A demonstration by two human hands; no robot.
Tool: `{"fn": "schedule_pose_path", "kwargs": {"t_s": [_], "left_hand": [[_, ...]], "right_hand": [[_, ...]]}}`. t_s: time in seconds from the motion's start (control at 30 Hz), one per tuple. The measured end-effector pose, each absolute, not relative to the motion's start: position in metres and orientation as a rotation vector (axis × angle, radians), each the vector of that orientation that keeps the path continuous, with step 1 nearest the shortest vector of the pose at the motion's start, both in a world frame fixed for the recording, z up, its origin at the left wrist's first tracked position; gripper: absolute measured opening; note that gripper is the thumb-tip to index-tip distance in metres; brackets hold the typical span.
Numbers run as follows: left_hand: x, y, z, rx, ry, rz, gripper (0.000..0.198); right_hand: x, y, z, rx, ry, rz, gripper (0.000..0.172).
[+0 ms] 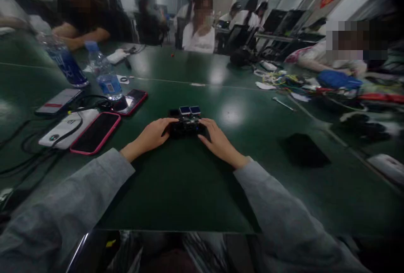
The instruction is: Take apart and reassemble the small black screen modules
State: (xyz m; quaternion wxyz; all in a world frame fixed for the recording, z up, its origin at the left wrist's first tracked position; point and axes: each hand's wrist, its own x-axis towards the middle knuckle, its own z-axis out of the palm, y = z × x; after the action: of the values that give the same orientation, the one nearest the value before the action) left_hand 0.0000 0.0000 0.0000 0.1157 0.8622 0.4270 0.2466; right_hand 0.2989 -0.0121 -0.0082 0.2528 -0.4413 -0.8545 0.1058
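Observation:
A small black electronic device point(185, 126) sits on the green table straight ahead of me, with a tiny blue light at its right side. Two small dark square panels with pale rims point(190, 110) stand at its far edge. My left hand point(152, 135) grips the device's left end, thumb at the near side and fingers over the top. On the right end, my right hand point(217, 140) holds it the same way, thumb below and fingers along the top. The device's exact kind is too small and dark to make out.
Left are a pink-edged phone point(95, 133), a white power bank point(67, 129), black cables, another phone point(134, 101) and two water bottles point(105, 73). A black flat pad point(305, 150) lies right, beyond it a tangle of wires point(280, 79). Several people sit around.

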Motion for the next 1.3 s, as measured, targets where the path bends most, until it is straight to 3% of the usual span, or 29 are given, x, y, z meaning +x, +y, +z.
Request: {"fn": "schedule_pose_path", "kwargs": {"t_s": [0.63,1.3], "left_hand": [[-0.0023,-0.0008,0.0024,2.507,1.26,0.68,0.056],[-0.0009,-0.0011,0.0022,2.526,1.244,0.71,0.056]], "right_hand": [[0.3007,-0.0156,-0.0061,-1.197,-2.401,0.245,0.065],[0.2994,-0.019,-0.0021,-1.227,-2.415,0.278,0.066]]}}
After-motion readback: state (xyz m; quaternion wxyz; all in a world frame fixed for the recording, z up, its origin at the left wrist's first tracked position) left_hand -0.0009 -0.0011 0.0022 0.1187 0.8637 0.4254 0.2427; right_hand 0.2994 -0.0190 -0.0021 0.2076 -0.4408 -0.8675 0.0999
